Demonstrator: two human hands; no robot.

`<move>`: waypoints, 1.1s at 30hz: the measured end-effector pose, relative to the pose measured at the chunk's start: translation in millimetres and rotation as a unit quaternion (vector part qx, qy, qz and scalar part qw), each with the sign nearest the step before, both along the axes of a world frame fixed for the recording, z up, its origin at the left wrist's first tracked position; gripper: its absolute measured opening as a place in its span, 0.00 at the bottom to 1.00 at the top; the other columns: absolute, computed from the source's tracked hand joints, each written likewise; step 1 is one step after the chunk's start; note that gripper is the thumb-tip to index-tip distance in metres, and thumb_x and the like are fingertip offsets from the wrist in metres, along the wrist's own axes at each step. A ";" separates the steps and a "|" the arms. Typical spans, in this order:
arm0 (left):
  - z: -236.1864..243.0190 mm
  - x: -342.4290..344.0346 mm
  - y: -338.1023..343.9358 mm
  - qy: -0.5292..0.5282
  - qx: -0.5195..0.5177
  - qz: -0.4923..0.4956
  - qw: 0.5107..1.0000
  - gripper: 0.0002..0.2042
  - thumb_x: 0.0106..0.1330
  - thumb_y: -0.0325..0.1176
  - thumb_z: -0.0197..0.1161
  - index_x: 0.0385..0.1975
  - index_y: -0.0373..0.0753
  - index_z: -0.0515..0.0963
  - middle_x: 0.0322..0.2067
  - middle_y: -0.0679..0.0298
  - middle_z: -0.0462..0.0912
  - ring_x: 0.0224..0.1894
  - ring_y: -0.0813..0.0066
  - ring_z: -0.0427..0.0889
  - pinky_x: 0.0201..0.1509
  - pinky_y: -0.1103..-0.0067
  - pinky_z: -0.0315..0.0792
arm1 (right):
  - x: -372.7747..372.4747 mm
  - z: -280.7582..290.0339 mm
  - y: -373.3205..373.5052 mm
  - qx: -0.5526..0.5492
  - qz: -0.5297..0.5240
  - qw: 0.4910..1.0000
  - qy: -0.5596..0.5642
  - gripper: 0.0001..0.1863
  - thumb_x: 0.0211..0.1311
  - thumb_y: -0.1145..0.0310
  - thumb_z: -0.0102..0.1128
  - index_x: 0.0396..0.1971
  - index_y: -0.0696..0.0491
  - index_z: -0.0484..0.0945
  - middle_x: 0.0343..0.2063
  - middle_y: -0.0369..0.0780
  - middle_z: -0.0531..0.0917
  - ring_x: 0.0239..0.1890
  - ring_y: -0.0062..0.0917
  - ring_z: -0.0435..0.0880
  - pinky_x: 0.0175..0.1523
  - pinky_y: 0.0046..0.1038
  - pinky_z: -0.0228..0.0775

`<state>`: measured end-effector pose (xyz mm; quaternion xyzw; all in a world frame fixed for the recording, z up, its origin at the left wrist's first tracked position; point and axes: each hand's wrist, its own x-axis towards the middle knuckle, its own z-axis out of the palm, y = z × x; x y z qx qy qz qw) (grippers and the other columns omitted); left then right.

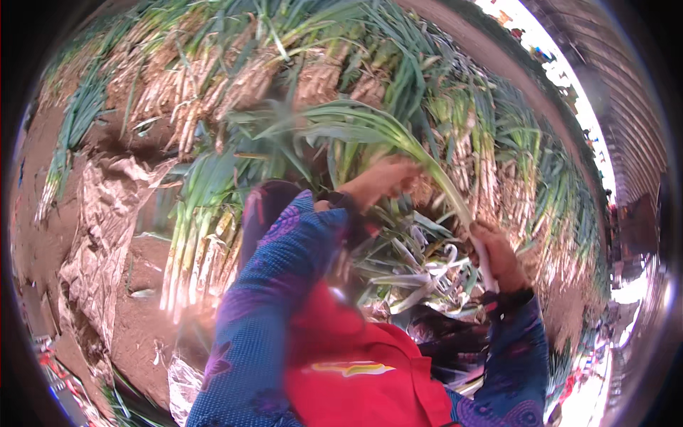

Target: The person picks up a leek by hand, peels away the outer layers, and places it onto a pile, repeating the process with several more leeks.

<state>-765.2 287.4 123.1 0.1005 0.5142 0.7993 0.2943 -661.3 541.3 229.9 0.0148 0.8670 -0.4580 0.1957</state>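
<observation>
My right hand (499,257) is wrapped round the pale lower stalk of a long green onion (447,183). The stalk slants up to the left, its green leaves bending over toward the left above my hands. My left hand (388,179) is beside the upper stalk, smeared by motion, so its grip is unclear. Below the stalk, between my hands and my lap, lies a heap of stripped leaves and peelings (420,274). A bundle of whiter-stalked green onions (199,245) rests to the left of my left arm.
Rows of green onions with dry, brownish outer skins (242,78) cover the ground ahead and curve round to the right (548,192). A crumpled brown sheet (107,242) lies on the bare soil (43,249) at the left. A ribbed arched roof (612,85) spans the far right.
</observation>
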 end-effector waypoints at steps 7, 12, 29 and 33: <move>-56.6 -8.1 -4.2 0.371 -0.467 -0.250 0.763 0.17 0.52 0.47 0.64 0.31 0.38 0.78 0.27 0.58 0.80 0.28 0.62 0.77 0.35 0.69 0.70 | -8.2 53.0 73.7 0.140 -0.042 0.988 -0.038 0.16 0.63 0.57 0.56 0.33 0.57 0.77 0.14 0.29 0.70 0.11 0.11 0.65 0.16 0.17 0.56; -65.5 -2.3 -25.8 0.384 -0.457 -0.234 0.767 0.18 0.52 0.44 0.66 0.35 0.35 0.79 0.32 0.55 0.82 0.35 0.63 0.81 0.40 0.72 0.72 | 20.4 88.0 180.0 0.252 -0.047 0.967 -0.001 0.17 0.56 0.58 0.63 0.38 0.56 0.80 0.16 0.30 0.74 0.15 0.13 0.70 0.19 0.18 0.61; -126.6 -10.4 -87.1 0.206 -0.528 -0.275 0.777 0.18 0.59 0.32 0.59 0.49 0.32 0.72 0.29 0.63 0.80 0.26 0.76 0.79 0.23 0.79 0.72 | 345.0 76.2 398.3 -0.066 -0.683 0.704 0.184 0.16 0.55 0.53 0.64 0.30 0.50 0.77 0.17 0.34 0.75 0.13 0.16 0.71 0.15 0.20 0.62; -80.7 6.6 -52.3 0.116 -0.513 -0.246 0.814 0.19 0.59 0.34 0.58 0.50 0.34 0.71 0.31 0.62 0.80 0.27 0.74 0.80 0.24 0.78 0.74 | 445.0 -2.2 442.0 0.056 -0.753 0.649 0.089 0.16 0.54 0.54 0.63 0.30 0.50 0.73 0.15 0.34 0.74 0.14 0.21 0.74 0.13 0.22 0.49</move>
